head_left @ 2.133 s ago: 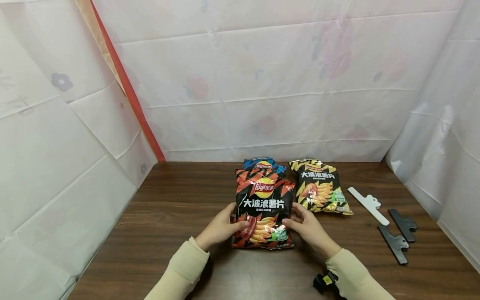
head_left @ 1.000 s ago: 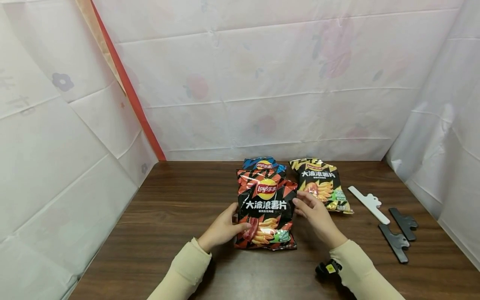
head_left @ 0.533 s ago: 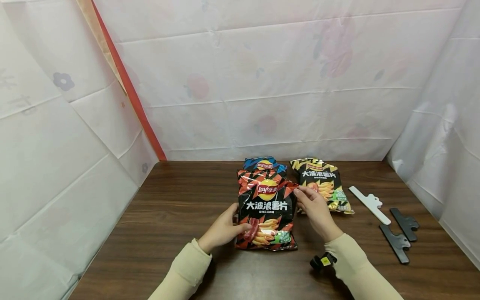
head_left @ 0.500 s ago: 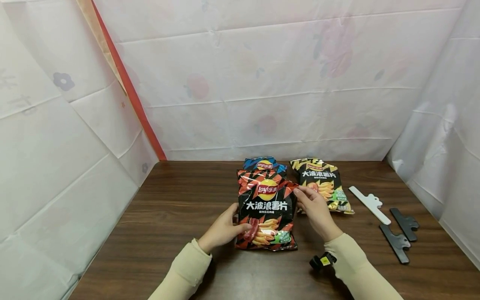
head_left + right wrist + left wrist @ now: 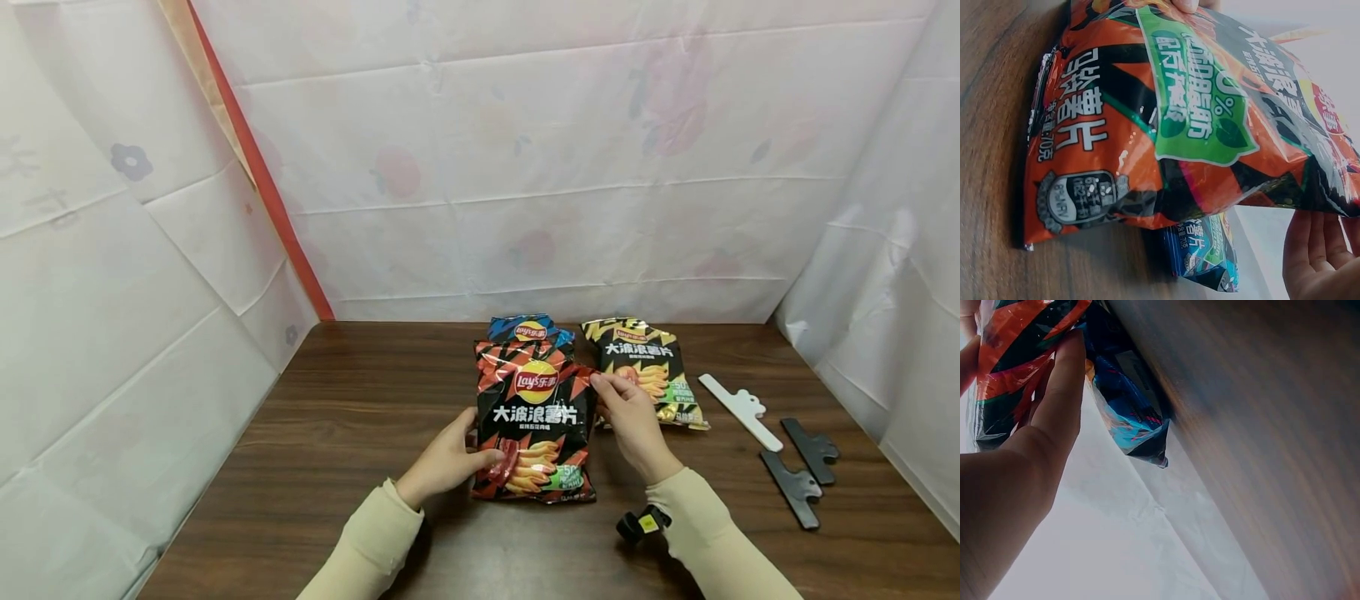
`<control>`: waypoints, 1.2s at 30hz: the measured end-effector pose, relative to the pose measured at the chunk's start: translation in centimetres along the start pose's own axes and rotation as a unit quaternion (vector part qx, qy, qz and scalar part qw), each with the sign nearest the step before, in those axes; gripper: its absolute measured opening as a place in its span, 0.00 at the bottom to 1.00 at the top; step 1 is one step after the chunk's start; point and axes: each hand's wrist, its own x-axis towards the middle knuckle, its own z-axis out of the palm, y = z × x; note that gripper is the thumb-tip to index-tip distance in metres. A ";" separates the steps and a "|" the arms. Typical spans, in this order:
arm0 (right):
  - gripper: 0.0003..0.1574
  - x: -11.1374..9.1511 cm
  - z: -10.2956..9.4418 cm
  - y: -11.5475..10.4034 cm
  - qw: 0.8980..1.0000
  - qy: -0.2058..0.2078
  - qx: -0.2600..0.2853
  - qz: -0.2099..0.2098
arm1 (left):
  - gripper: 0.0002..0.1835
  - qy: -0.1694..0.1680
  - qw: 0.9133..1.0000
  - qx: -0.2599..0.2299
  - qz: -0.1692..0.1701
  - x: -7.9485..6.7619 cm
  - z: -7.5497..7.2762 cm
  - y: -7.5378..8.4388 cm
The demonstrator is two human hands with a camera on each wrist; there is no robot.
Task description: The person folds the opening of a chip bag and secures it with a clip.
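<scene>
At the far left, pale printed cloth (image 5: 127, 275) hangs beside the surface (image 5: 330, 408), with a red strip (image 5: 258, 167) slanting down where the side meets the back. A left hand (image 5: 442, 457) holds a red-and-black chip bag (image 5: 534, 421) by its lower left side, thumb on the front. That bag is at the middle of the surface, its printed front towards the person; whether its bottom edge touches the wood is hard to tell. Behind it, a blue chip bag (image 5: 512, 325) shows only its top in the head view. A right hand (image 5: 633, 421) pinches the red-and-black bag's upper right corner, its grip firm between thumb and fingers; a black device (image 5: 643, 523) sits at that wrist. Past the fingers, a yellow-and-black chip bag (image 5: 637, 354) lies near the back edge, partly covered by the hand. Further right come a white clip (image 5: 739, 410), then two dark clips (image 5: 808, 451) lying near each other, both slanted.
</scene>
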 end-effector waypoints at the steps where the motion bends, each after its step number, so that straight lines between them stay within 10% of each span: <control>1: 0.23 0.0 0.0 0.0 1.000 0.002 0.005 0.000 | 0.32 -0.001 1.000 -0.002 0.000 0.0 0.0 0.1; 7: 0.07 -0.1 0.2 0.3 0.999 0.012 0.040 -0.010 | 0.34 -0.009 1.000 -0.023 -0.004 -0.3 -0.2 0.4; 36: 0.10 -0.3 0.2 -0.3 0.992 -0.035 0.123 -0.010 | 0.36 0.014 1.000 0.008 0.004 1.9 -2.1 2.8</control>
